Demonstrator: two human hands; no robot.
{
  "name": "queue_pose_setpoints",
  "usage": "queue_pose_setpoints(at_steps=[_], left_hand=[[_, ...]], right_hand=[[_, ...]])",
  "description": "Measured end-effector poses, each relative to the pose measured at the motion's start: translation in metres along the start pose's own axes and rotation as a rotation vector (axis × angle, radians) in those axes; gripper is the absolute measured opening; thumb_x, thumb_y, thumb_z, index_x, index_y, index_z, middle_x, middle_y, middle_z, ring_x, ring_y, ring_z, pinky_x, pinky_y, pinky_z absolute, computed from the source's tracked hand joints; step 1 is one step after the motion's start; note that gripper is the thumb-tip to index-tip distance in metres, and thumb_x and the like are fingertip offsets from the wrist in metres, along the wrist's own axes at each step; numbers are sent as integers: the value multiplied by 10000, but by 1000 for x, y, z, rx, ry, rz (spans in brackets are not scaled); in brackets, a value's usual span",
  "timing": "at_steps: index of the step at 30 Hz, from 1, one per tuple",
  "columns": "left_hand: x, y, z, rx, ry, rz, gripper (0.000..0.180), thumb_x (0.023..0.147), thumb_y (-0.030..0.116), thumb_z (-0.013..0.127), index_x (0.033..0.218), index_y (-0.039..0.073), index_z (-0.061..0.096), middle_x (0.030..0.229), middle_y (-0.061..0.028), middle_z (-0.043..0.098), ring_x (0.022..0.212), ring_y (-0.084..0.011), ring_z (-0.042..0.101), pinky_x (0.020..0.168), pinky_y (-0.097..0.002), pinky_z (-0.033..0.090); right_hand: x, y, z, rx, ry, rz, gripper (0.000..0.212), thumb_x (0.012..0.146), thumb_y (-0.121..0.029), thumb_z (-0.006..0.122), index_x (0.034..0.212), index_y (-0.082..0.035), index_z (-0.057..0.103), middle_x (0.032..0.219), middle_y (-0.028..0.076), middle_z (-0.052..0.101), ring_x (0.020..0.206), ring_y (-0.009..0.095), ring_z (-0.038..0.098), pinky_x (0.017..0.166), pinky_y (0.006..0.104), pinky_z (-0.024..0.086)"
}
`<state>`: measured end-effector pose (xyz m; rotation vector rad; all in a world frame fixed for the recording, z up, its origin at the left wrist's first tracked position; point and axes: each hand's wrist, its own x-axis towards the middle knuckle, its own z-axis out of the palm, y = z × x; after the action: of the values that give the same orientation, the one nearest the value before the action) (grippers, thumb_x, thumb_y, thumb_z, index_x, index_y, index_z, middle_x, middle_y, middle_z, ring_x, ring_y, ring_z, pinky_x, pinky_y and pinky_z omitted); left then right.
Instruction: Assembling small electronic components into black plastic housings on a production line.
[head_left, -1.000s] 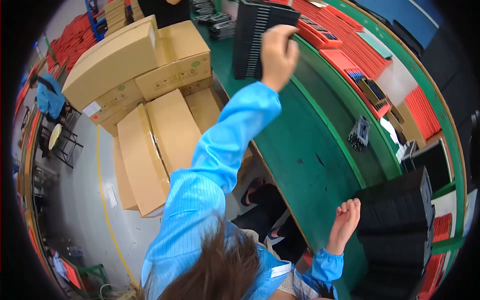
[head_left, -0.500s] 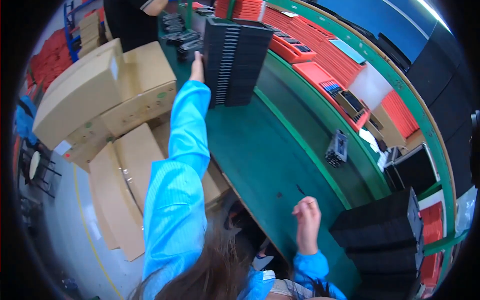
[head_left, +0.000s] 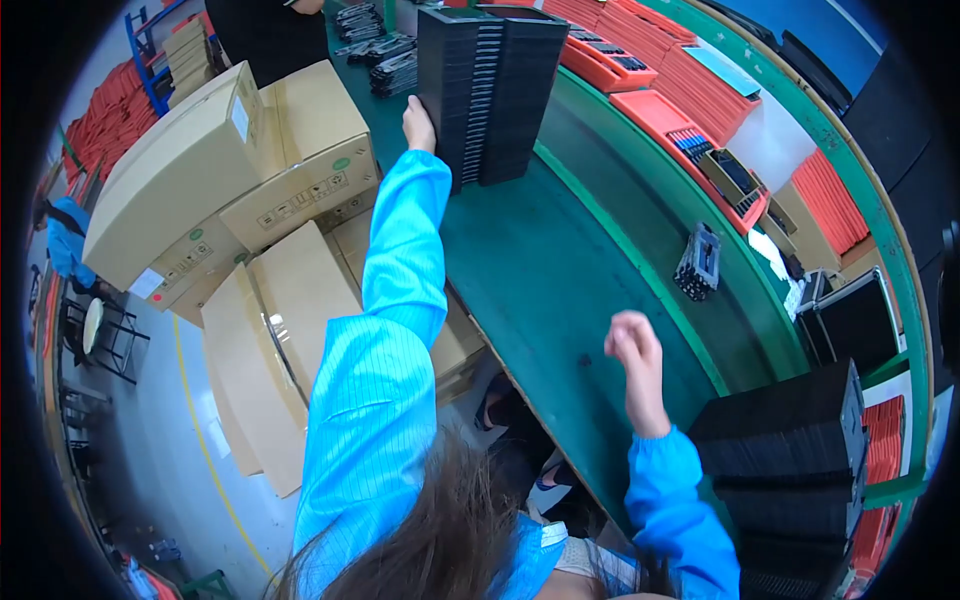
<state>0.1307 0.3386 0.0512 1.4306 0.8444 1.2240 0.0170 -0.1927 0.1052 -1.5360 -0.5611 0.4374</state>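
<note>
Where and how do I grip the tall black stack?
Probably the lower left and right sides, one hand each: the black stack stands upright, tall and layered. The left hand is at its left side; bring the right hand from the right.

- Black stack (head_left: 452, 105): matt, plastic-looking, ridged along its facing edge
- Desk (head_left: 545, 265): smooth green top with a dull sheen
- Cartons (head_left: 308, 262): matt brown cardboard, the seam under glossy tape (head_left: 277, 325)
- Left sleeve (head_left: 405, 250): shiny, creased cloth
- Floor (head_left: 205, 370): smooth, faintly glossy
</note>
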Motion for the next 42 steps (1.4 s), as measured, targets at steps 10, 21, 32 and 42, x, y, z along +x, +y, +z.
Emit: queue_pose_setpoints(at_steps=[10, 21, 32, 42], left_hand=[[-120, 84, -29, 2, 56, -56, 747, 982, 563, 243, 1142, -68, 608, 1119, -298, 611, 1110, -441, 540, 971, -460, 390], [-165, 59, -37, -41, -197, 205, 605, 981, 493, 419, 1172, -69, 537, 1183, -241, 542, 1093, -327, 527, 945, -389, 388], [-189, 65, -30, -50, -164, 289, 536, 997, 453, 412, 1056, -61, 550, 1049, -212, 551, 991, -313, 532, 907, -386, 393], [-260, 84, -45, -128, -117, 214, 546, 1002, 478, 378, 1080, -41, 530, 1039, -189, 567, 966, -288, 539, 887, -374, 406]], right_hand=[[197, 7, 93, -119, -210, -359, 587, 944, -343, 574, 1382, -6, 376, 1432, 161, 392, 1278, 263, 433, 1015, 370, 371], [238, 16, 135, -127, 167, -391, 749, 811, -457, 706, 1244, 104, 464, 1250, 265, 479, 1158, 363, 490, 993, 391, 388], [216, 2, 108, -108, 125, -364, 804, 782, -507, 716, 1244, 105, 476, 1216, 266, 498, 1143, 363, 506, 995, 373, 399], [155, 2, 87, -131, 134, -333, 809, 787, -520, 709, 1252, 96, 465, 1212, 248, 491, 1122, 337, 514, 975, 376, 417]])
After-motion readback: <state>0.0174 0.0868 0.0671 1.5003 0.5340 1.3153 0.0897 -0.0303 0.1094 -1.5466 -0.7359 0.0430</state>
